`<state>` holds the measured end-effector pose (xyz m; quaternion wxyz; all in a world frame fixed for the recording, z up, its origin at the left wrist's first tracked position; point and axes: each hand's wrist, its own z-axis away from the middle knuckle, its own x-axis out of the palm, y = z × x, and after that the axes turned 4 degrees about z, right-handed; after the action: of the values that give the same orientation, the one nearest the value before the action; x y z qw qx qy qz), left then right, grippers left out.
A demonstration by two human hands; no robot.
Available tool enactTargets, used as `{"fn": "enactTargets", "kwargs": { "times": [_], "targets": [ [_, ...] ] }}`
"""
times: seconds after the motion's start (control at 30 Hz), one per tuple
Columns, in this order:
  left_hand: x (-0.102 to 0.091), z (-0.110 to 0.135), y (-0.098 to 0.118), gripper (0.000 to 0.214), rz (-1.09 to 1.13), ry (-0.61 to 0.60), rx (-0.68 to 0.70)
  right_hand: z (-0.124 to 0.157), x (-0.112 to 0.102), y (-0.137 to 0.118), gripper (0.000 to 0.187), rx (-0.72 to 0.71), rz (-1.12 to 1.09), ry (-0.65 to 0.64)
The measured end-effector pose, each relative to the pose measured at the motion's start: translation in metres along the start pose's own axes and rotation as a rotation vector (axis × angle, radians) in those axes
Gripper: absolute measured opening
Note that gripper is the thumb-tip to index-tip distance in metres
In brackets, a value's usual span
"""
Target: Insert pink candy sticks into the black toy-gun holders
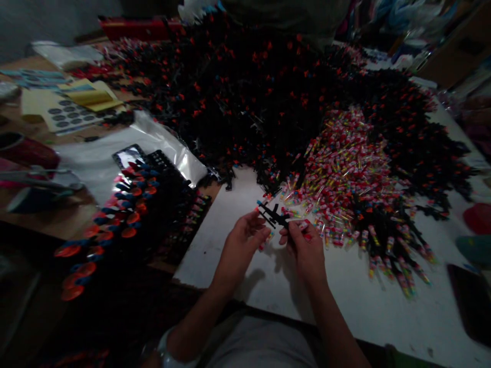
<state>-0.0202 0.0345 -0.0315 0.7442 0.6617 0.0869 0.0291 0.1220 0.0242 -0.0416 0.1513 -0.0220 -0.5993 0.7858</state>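
Observation:
A small black toy gun [276, 210] with a blue tip is held above the white tabletop. My right hand [308, 250] grips its rear end between thumb and fingers. Curled round its front end are the fingers of my left hand [241, 245]; their exact contact is dim. By the left thumb shows a small colourful tube [271, 235], partly hidden, and I cannot tell whether it is held. Red bits show beside my right fingers. Just beyond the right hand lies a heap of small clear tubes [345, 163] with pink, red and yellow colours.
A large pile of black toy guns [245, 92] with orange parts covers the back. Several guns with tubes [395, 250] lie at right, near a dark phone-like slab [470, 301]. At left are stacked guns with orange ends [130, 232], plastic film [169, 140] and a sticker sheet [71, 113].

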Motion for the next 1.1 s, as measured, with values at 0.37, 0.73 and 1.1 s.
{"fn": "enactTargets", "kwargs": {
  "times": [0.37,0.73,1.1],
  "targets": [
    [0.015,0.013,0.002,0.025,0.427,-0.059,-0.335,0.017,-0.030,0.006,0.025,-0.389,0.720,-0.123],
    [0.017,0.015,0.012,0.018,0.345,-0.097,-0.309,0.012,-0.034,0.013,0.030,-0.460,0.724,-0.227],
    [0.020,0.014,0.006,0.021,0.357,-0.089,-0.330,0.011,-0.032,0.015,0.026,-0.517,0.741,-0.210]
  ]
}}
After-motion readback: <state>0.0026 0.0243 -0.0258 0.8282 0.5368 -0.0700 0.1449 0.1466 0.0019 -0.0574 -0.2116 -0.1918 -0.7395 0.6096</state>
